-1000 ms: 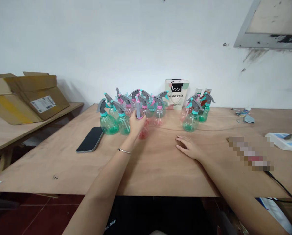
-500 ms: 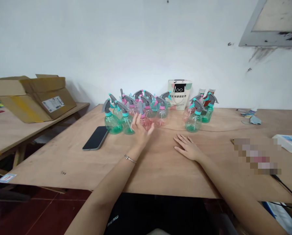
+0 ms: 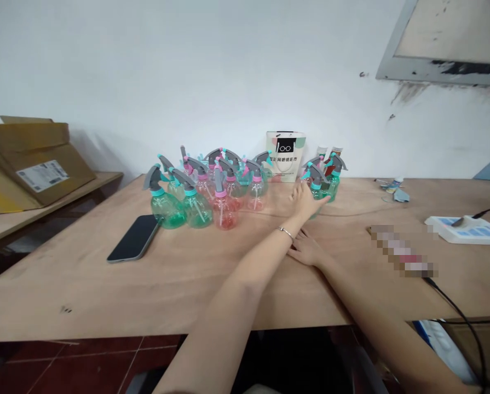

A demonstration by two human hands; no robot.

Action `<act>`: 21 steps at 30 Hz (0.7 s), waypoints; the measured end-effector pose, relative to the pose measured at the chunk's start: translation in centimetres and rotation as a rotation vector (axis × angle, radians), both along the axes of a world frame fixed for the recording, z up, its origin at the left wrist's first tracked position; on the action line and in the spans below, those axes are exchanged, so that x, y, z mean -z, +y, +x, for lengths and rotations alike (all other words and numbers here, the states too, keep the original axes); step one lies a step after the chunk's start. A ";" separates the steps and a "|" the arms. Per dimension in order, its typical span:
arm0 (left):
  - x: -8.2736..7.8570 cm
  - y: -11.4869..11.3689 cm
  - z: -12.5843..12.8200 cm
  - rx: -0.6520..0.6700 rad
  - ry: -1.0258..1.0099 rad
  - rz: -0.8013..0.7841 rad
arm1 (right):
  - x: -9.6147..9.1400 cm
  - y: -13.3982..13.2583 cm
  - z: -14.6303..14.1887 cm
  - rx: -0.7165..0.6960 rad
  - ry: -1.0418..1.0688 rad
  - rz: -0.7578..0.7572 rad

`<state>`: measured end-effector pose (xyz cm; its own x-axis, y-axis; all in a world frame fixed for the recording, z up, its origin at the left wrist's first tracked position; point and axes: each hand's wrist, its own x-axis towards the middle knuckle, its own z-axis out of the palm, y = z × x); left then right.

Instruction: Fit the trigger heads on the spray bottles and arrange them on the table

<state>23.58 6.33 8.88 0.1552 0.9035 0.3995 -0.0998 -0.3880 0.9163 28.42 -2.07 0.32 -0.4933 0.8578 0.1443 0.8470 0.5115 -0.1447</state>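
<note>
My left hand (image 3: 306,204), with a bracelet on its wrist, stretches across to the right with thumb and fingers apart. It is in front of a green spray bottle (image 3: 316,179) with a grey trigger and hides much of its body. Whether it touches the bottle I cannot tell. Beneath the left wrist, my right hand (image 3: 309,250) lies flat on the table, its fingers partly hidden, holding nothing. More spray bottles stand in a group at left, among them a pink one (image 3: 225,210) and a green one (image 3: 199,209). Another green bottle (image 3: 334,180) is behind the reached one.
A dark phone (image 3: 134,238) lies left of my arms on the wooden table (image 3: 146,301). A paper bag (image 3: 284,164) stands by the wall. To the right are a blurred-out object (image 3: 403,254) with a cable and a white power strip (image 3: 466,231). A cardboard box (image 3: 35,164) is far left.
My left hand has moved right, from the pink bottle in the left group to the green bottle at right, crossing over my right hand. The view has turned rightward.
</note>
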 end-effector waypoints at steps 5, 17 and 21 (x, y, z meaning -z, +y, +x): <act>0.2 1.2 1.0 -0.133 0.234 0.101 | 0.4 0.2 0.3 -0.011 -0.009 -0.011; -1.7 -2.4 -11.2 -0.163 -0.054 0.099 | -0.4 -0.2 -0.2 0.046 -0.002 -0.051; -1.9 -4.7 -16.8 0.095 -0.072 -0.094 | -0.3 -0.3 -0.2 0.057 0.012 -0.060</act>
